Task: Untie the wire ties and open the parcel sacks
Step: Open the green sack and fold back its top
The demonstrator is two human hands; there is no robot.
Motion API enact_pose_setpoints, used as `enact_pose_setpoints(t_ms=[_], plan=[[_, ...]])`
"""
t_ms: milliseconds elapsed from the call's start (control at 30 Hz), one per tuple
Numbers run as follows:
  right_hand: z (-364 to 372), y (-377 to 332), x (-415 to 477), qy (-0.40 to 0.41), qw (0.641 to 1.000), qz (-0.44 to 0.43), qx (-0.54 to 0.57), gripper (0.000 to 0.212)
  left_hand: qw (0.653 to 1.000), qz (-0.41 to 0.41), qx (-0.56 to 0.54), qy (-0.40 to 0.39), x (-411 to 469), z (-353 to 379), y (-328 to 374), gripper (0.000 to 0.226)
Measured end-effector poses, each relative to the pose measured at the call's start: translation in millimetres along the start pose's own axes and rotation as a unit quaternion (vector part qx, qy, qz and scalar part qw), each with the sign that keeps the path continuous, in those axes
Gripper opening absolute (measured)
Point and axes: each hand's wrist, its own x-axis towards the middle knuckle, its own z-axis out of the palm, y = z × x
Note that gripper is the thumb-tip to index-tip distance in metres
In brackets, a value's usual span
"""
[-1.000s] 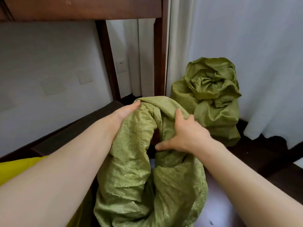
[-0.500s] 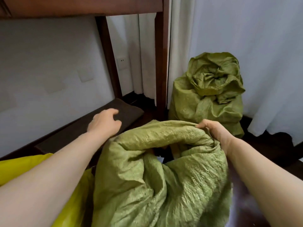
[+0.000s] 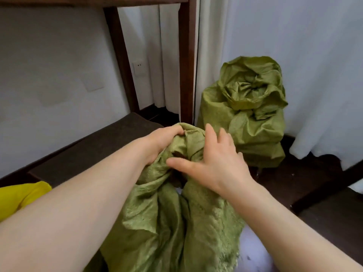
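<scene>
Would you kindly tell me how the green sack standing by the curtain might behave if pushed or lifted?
The standing sack looks stuffed and squat, so a push would probably dent it rather than tip it. Its cloth is likely floppy: the near sack sags in folds where the left hand grips it.

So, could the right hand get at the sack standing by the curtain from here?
Probably yes. The right hand lies open on the near sack, holding nothing, and the far sack stands beyond it with nothing seen between. It may take a forward lean.
</scene>
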Motion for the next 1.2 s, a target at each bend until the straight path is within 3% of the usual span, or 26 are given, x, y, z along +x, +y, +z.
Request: enact_pose_setpoints(t_ms=[100,167,267,333,367,400,433,467,500,533,567,600,633,667,700,767,867,933,1033,1100,1133,1200], plan=[[39,28,13,-0.023,0.992,0.049,-0.111,0.112,1.000,-0.018,-0.020,-0.015,0,-7,5,0.026],[47,72,28,-0.047,0.986,0.116,-0.108,0.091,0.997,-0.020,-0.072,0.006,1,-26,9,0.027],[57,124,35,-0.056,0.991,0.118,-0.031,0.050,0.983,-0.030,-0.168,0.069,9,-53,-3,0.040],[59,131,35,-0.082,0.977,0.170,0.102,0.033,0.974,-0.042,-0.202,0.093,13,-56,-17,0.036],[59,129,35,-0.110,0.940,0.225,0.233,0.025,0.974,-0.056,-0.193,0.101,13,-52,-21,0.030],[58,125,34,-0.152,0.879,0.277,0.356,0.019,0.981,-0.070,-0.140,0.117,11,-48,-24,0.025],[55,121,31,-0.181,0.816,0.309,0.453,0.016,0.986,-0.076,-0.028,0.148,9,-46,-27,0.021],[54,119,30,-0.191,0.763,0.323,0.526,0.017,0.966,-0.080,0.146,0.198,8,-44,-27,0.029],[56,117,30,-0.186,0.723,0.334,0.575,0.020,0.901,-0.069,0.329,0.273,9,-46,-27,0.047],[57,115,30,-0.178,0.688,0.343,0.614,0.022,0.835,-0.007,0.431,0.341,3,-43,-21,0.053],[58,110,30,-0.169,0.651,0.350,0.652,0.024,0.808,0.091,0.442,0.380,-6,-37,-13,0.050],[58,104,30,-0.157,0.615,0.359,0.684,0.025,0.817,0.181,0.409,0.365,-15,-30,-6,0.044],[59,98,33,-0.148,0.590,0.366,0.705,0.026,0.852,0.243,0.355,0.298,-22,-22,-1,0.043],[57,92,36,-0.139,0.574,0.371,0.717,0.027,0.889,0.253,0.333,0.187,-32,-8,3,0.053],[53,85,40,-0.133,0.565,0.373,0.724,0.028,0.909,0.215,0.351,0.064,-38,7,0,0.078],[42,72,48,-0.126,0.560,0.374,0.728,0.028,0.878,0.118,0.455,-0.085,-46,37,-24,0.129],[22,58,57,-0.106,0.560,0.385,0.726,0.023,0.811,0.102,0.573,-0.057,-51,60,-76,0.150],[11,57,61,-0.094,0.552,0.384,0.734,0.019,0.799,0.118,0.589,0.008,-50,62,-95,0.136],[-1,63,60,-0.064,0.545,0.385,0.742,0.021,0.785,0.199,0.571,0.132,-43,39,-83,0.065],[-6,66,56,-0.042,0.564,0.365,0.740,0.015,0.770,0.241,0.559,0.191,-44,21,-57,0.043],[-8,64,53,-0.033,0.582,0.347,0.735,0.013,0.762,0.258,0.554,0.216,-45,13,-42,0.041],[-10,60,50,-0.024,0.680,0.311,0.664,0.025,0.737,0.298,0.548,0.261,-45,3,-15,0.040]])
